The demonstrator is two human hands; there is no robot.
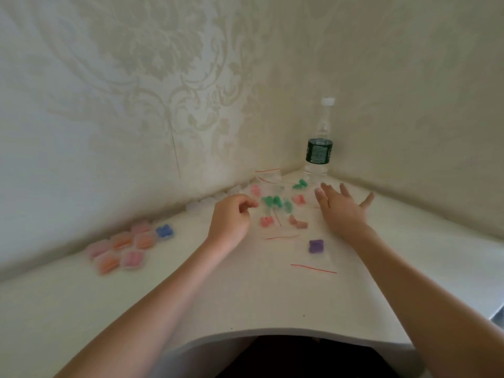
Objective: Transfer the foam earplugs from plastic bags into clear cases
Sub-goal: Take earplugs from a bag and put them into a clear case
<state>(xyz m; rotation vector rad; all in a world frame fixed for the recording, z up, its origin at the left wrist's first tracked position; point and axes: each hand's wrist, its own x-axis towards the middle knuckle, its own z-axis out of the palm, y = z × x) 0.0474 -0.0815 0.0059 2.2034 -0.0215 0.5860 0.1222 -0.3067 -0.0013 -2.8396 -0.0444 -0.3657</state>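
Reaching: right hand (342,207), fingers spread, near the far corner; left hand (231,216), fingers loosely curled, gripping nothing visible.
Open room: bare white table (245,296) toward the near edge.
Earplugs: soft, blurred, bagged pieces (275,203) between the hands.
Cases: clear filled cases (122,246) by the left edge.
Obstruction: clear bottle (319,148) in the far corner.

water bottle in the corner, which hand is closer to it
Right. The right hand is spread open just in front of the water bottle, fingers reaching toward its base. The left hand sits farther off to the left, beyond the bagged green earplugs.
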